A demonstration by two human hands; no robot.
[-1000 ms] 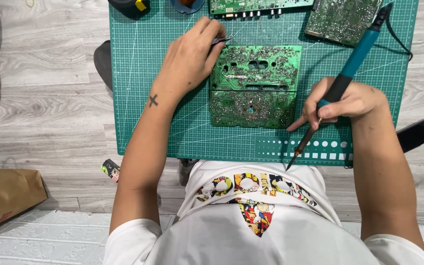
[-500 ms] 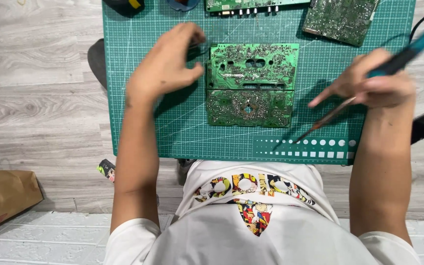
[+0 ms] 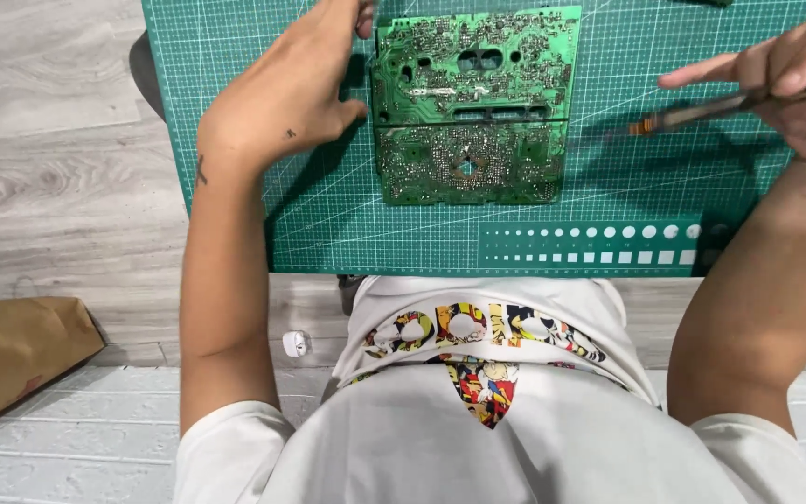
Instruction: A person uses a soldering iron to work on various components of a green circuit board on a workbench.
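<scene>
A green circuit board (image 3: 473,103) lies solder side up on a green cutting mat (image 3: 328,224). My left hand (image 3: 291,93) rests on the mat beside the board's left edge, thumb against that edge; its fingertips run off the top of the frame, so anything in them is hidden. At the right, my right hand (image 3: 795,84) grips a soldering iron (image 3: 701,110) like a pen. The iron's thin tip points left and hovers above the mat, just right of the board and apart from it.
The mat lies on grey wood-look flooring. A crumpled brown paper bag (image 3: 11,345) sits at the lower left. A small white object (image 3: 294,343) lies near my left forearm. A dark flat item (image 3: 146,70) sticks out from under the mat's left edge.
The view has moved closer and shifted down. My right hand lifted the soldering iron up and to the right, away from the mat's front edge. My left hand stayed by the board's left side.
</scene>
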